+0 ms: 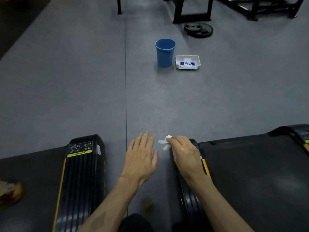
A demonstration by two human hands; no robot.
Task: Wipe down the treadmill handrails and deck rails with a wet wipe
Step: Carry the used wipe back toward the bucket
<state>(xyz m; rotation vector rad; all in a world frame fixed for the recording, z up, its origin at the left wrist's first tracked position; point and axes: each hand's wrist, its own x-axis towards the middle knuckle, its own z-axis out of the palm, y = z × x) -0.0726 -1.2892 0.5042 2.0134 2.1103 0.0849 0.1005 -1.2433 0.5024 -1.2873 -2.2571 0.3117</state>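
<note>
Counts: 2 hands, left hand [141,156] flat and holding nothing, right hand [183,150] pinching 1 white wet wipe [164,142]. 2 treadmill deck rails, left deck rail [80,178] and right deck rail [189,195], each with 1 yellow stripe. 1 blue bucket [165,53]. 1 white tray [188,58] holding 1 wipe pack [187,63]. 1 black weight plate [198,29] on the floor. 1 black bench frame [192,10] nearby

Grey rubber gym floor [66,81], dark seam running lengthwise. On it: blue bucket [165,53] upright; white tray [188,62] with wipe packet just right of it; black weight plate [198,29] flat; black equipment frame [192,12] beyond; two treadmill ends [83,164] near.
</note>
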